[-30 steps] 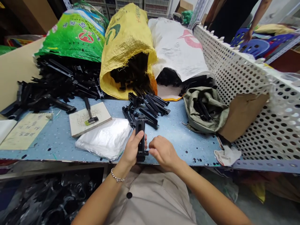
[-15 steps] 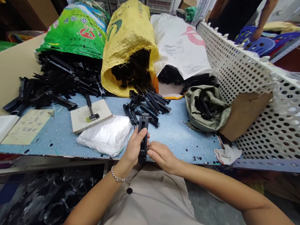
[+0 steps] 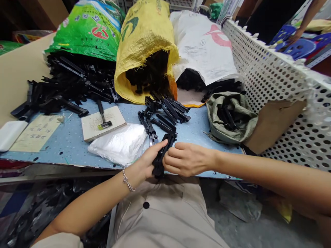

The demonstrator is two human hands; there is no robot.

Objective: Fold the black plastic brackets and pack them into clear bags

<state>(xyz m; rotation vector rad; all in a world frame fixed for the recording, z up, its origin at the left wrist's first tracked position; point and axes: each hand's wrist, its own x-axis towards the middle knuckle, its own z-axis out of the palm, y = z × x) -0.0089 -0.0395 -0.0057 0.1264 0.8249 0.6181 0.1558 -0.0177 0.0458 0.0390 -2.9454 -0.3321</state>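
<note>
My left hand (image 3: 147,162) is wrapped round a long black plastic part (image 3: 165,146), tilted with its top toward the right, at the front edge of the table. My right hand (image 3: 184,159) presses against the part's right side with its fingers curled in; whether it pinches something small is hidden. Just beyond lies a pile of similar black parts (image 3: 169,112), in front of a yellow sack (image 3: 144,41). Left of my hands is a stack of clear plastic bags (image 3: 120,143). Behind it a small hammer (image 3: 104,122) rests on a pale board (image 3: 116,117).
More black parts spill from a green sack (image 3: 85,38) at left and sit in a white sack (image 3: 201,48). An olive cloth bag (image 3: 214,124) stands before brown cardboard (image 3: 276,125) and a perforated white panel (image 3: 274,75). A person's arm (image 3: 310,20) shows beyond the panel.
The black part has tipped from nearly upright to leaning right. My right hand has moved up along its side and closer over it. The view has shifted slightly.
</note>
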